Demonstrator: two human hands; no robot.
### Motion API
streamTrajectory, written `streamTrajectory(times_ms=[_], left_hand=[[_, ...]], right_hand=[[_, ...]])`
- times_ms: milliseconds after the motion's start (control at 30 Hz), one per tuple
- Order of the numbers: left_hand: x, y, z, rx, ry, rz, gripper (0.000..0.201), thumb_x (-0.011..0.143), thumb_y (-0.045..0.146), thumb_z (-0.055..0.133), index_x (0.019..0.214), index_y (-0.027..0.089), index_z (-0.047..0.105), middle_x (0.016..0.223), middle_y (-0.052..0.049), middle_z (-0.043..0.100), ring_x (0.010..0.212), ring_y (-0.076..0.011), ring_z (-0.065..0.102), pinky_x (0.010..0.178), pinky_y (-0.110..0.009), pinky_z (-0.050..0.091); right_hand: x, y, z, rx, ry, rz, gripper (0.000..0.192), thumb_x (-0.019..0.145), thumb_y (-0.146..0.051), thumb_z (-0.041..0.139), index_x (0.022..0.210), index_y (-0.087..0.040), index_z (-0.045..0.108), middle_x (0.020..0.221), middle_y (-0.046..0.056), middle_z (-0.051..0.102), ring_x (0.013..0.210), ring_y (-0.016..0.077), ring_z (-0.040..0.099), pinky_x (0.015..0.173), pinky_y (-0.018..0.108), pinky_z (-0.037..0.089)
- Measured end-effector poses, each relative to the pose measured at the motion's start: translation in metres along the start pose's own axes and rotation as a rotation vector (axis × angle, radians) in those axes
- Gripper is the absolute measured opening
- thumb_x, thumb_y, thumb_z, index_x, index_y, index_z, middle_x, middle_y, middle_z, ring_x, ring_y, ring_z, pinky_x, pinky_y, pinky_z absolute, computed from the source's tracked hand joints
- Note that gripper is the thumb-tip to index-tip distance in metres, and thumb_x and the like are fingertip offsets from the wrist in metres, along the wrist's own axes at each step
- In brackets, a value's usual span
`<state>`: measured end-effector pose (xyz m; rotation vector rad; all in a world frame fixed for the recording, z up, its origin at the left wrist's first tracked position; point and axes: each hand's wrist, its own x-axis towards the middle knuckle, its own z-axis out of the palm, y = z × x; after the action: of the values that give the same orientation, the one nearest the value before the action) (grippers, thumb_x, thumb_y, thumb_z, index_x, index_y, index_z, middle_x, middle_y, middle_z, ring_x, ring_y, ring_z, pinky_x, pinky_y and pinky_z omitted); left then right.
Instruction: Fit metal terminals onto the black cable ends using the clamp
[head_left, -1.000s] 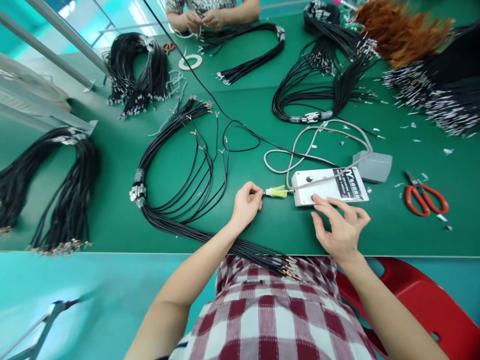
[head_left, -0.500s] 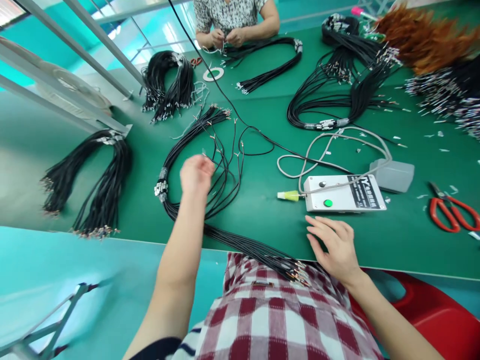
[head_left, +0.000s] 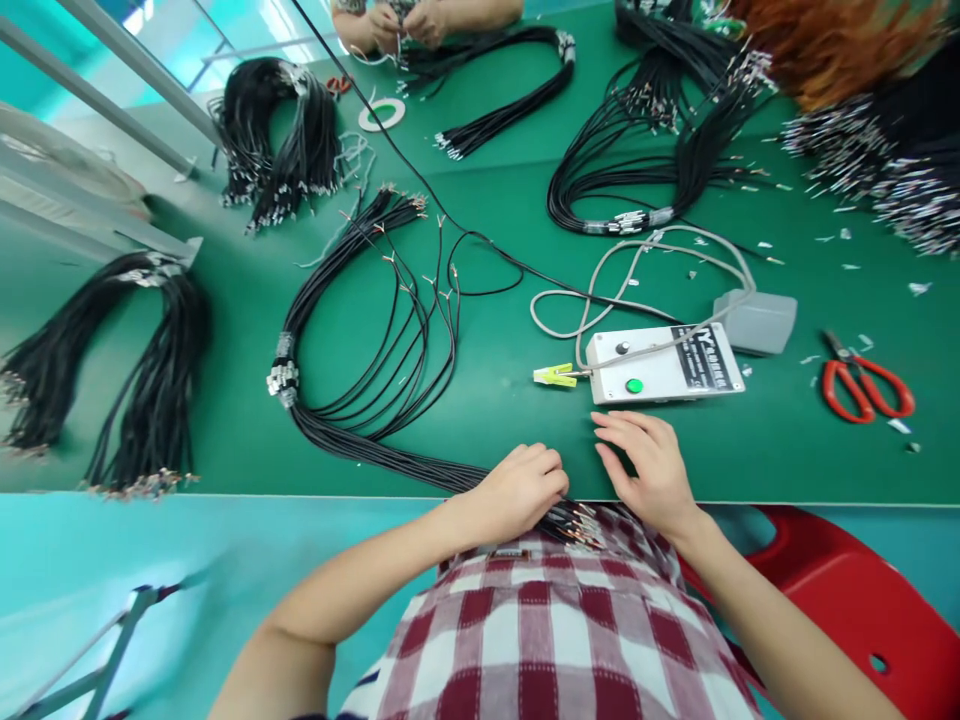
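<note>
1. The left hand (head_left: pixel 521 490) rests at the near edge of the green-topped work table (head_left: pixel 487 430), its fingers curled down over the black cable bundle with metal-tipped ends (head_left: pixel 420 465). Whether the fingertips pinch a single wire cannot be told.
2. That bundle runs from a taped band at the left, along the table edge, under the left hand; its terminal ends hang over the edge onto the red-and-white checked shirt (head_left: pixel 555 630).
3. The right hand (head_left: pixel 649 470) lies just beside the left, fingers loosely spread and flat, holding nothing.
4. Just beyond the right hand sits a white rectangular tester box with a green button (head_left: pixel 664 365), a yellow-green clip connector (head_left: pixel 553 375) at its left end.
5. Red-handled scissors (head_left: pixel 866 385) lie well to the right.
6. Another person's hands (head_left: pixel 405 22) work cables at the far edge.
</note>
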<state>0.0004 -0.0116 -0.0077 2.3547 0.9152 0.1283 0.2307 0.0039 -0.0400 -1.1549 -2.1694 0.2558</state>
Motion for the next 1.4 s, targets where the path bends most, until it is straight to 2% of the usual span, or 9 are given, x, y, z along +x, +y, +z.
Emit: streamTrajectory(times_ms=[67, 167, 267, 367, 433, 533, 667, 967, 1400], left_hand=[[0.001, -0.002, -0.008, -0.1, 0.041, -0.035, 0.017, 0.101, 0.018, 0.042, 0.094, 0.017, 0.058, 0.093, -0.006, 0.063, 0.086, -0.0188, 0.056, 0.079, -0.032, 0.044], [0.002, 0.001, -0.021, -0.272, 0.173, -0.136, 0.011, 0.1, 0.019, 0.045, 0.1, 0.018, 0.056, 0.091, -0.004, 0.064, 0.081, -0.0164, 0.057, 0.079, -0.03, 0.045], [0.007, 0.005, -0.029, -0.373, 0.319, -0.128, 0.012, 0.099, 0.023, 0.049, 0.106, 0.018, 0.058, 0.096, -0.005, 0.064, 0.086, -0.0168, 0.059, 0.081, -0.03, 0.047], [0.013, 0.007, -0.032, -0.51, 0.447, -0.14, 0.012, 0.098, 0.025, 0.052, 0.099, 0.018, 0.062, 0.091, -0.004, 0.066, 0.084, -0.0152, 0.061, 0.077, -0.027, 0.048], [0.016, 0.006, -0.032, -0.603, 0.479, -0.209, 0.012, 0.098, 0.025, 0.053, 0.096, 0.018, 0.063, 0.081, -0.002, 0.066, 0.072, -0.0126, 0.06, 0.069, -0.024, 0.047], [0.017, 0.005, -0.03, -0.705, 0.474, -0.3, 0.017, 0.099, 0.027, 0.051, 0.095, 0.017, 0.064, 0.072, 0.001, 0.065, 0.056, -0.0087, 0.053, 0.057, -0.021, 0.043], [0.017, 0.004, -0.029, -0.773, 0.472, -0.342, 0.019, 0.099, 0.028, 0.051, 0.092, 0.017, 0.064, 0.072, 0.0, 0.065, 0.051, -0.0069, 0.05, 0.052, -0.02, 0.041], [0.02, 0.002, -0.025, -0.789, 0.55, -0.329, 0.008, 0.093, 0.023, 0.059, 0.092, 0.016, 0.064, 0.071, -0.001, 0.067, 0.061, -0.0101, 0.062, 0.056, -0.019, 0.049], [0.022, 0.001, -0.023, -0.601, 0.681, -0.291, 0.006, 0.088, 0.02, 0.065, 0.083, 0.017, 0.066, 0.071, 0.0, 0.069, 0.066, -0.0116, 0.065, 0.064, -0.021, 0.051]], right_hand=[[-0.001, 0.001, -0.001, 0.027, 0.007, 0.01, 0.024, 0.089, -0.012, 0.065, 0.111, -0.023, 0.061, 0.118, 0.007, 0.074, 0.112, 0.0248, 0.063, 0.095, 0.044, 0.047], [0.0, 0.0, -0.002, 0.136, 0.039, 0.079, 0.024, 0.09, -0.012, 0.064, 0.111, -0.024, 0.062, 0.117, 0.006, 0.074, 0.111, 0.0244, 0.063, 0.097, 0.045, 0.048], [0.003, -0.007, -0.004, 0.331, 0.068, 0.209, 0.022, 0.092, -0.014, 0.062, 0.11, -0.025, 0.064, 0.112, 0.005, 0.074, 0.108, 0.0226, 0.064, 0.096, 0.043, 0.05], [0.007, -0.017, -0.006, 0.502, 0.066, 0.338, 0.017, 0.093, -0.018, 0.062, 0.107, -0.026, 0.067, 0.107, 0.004, 0.074, 0.104, 0.021, 0.067, 0.095, 0.04, 0.052], [0.012, -0.024, -0.007, 0.629, 0.066, 0.438, 0.014, 0.094, -0.022, 0.063, 0.106, -0.026, 0.068, 0.105, 0.004, 0.074, 0.1, 0.0203, 0.069, 0.093, 0.038, 0.053], [0.022, -0.032, -0.006, 0.884, 0.073, 0.616, 0.011, 0.093, -0.03, 0.065, 0.102, -0.025, 0.067, 0.101, 0.004, 0.075, 0.085, 0.0176, 0.072, 0.083, 0.035, 0.056], [0.038, -0.035, -0.003, 1.087, 0.069, 0.766, 0.017, 0.088, -0.037, 0.071, 0.097, -0.023, 0.068, 0.086, 0.002, 0.074, 0.067, 0.0131, 0.067, 0.07, 0.029, 0.055], [0.053, -0.037, -0.001, 1.35, 0.006, 0.858, 0.021, 0.085, -0.043, 0.073, 0.089, -0.022, 0.073, 0.072, -0.001, 0.068, 0.057, 0.0087, 0.058, 0.059, 0.024, 0.045], [0.05, -0.036, -0.004, 1.35, -0.009, 0.883, 0.023, 0.082, -0.044, 0.074, 0.083, -0.02, 0.073, 0.07, 0.0, 0.067, 0.057, 0.0106, 0.055, 0.058, 0.026, 0.043]])
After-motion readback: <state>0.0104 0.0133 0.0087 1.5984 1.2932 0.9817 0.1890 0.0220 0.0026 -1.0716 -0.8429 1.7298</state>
